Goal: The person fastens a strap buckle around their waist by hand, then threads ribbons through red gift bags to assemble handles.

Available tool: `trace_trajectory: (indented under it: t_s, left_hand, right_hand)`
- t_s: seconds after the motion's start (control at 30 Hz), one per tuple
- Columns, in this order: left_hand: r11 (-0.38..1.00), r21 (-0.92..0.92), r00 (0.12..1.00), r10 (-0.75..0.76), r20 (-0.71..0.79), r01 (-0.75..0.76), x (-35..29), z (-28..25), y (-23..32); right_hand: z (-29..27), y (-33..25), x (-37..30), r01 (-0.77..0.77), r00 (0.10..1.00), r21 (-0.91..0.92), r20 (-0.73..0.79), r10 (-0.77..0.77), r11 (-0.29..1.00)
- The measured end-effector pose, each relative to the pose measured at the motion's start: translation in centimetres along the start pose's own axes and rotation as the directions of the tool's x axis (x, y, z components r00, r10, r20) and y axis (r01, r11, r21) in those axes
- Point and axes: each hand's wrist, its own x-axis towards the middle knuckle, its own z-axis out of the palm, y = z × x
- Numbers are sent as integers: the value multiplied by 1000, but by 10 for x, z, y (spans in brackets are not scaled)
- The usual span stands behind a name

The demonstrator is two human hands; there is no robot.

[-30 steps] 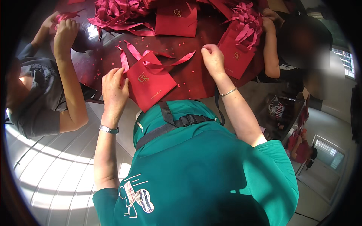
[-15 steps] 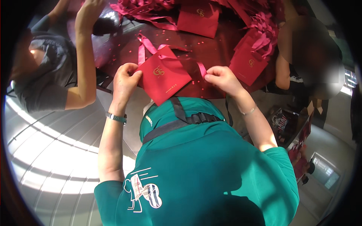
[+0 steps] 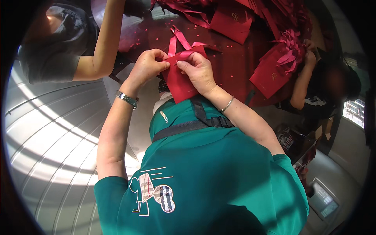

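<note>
A red paper gift bag leans against the front of my green shirt at the table edge. My left hand pinches the bag's upper left edge between thumb and fingers. Close beside it, my right hand is closed in a pinch at the bag's top edge, on a pink ribbon; the ribbon's end is hidden by the fingers. Another loop of pink ribbon stands up behind the bag and lies on the table.
The dark red table carries scattered pink bits. Red bags and heaped ribbons lie at the back. More ribboned bags sit at right, near a co-worker's hand. Another co-worker's arm is at left.
My right hand has moved left with the ribbon, from beside the bag to its top edge. The bag has turned more upright, and both hands are now close together.
</note>
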Motion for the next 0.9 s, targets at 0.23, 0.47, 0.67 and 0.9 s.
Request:
trace_trajectory:
  t_s: [0.23, 0.47, 0.67, 0.9]
  left_hand:
    - [998, 22, 998, 51, 42, -52, 2, -6, -2]
    - [998, 26, 998, 59, 19, -60, 3, -3, -2]
    - [996, 54, 998, 69, 7, -69, 4, -3, 0]
    - [987, 123, 993, 112, -35, -107, 5, 5, 2]
  right_hand:
    - [9, 5, 9, 71, 995, -87, -65, -77, 994]
    - [11, 5, 13, 530, 780, -637, 107, -616, 560]
    - [11, 2, 16, 597, 680, -696, 175, -712, 399]
    - [5, 13, 24, 674, 585, -716, 367, -723, 182]
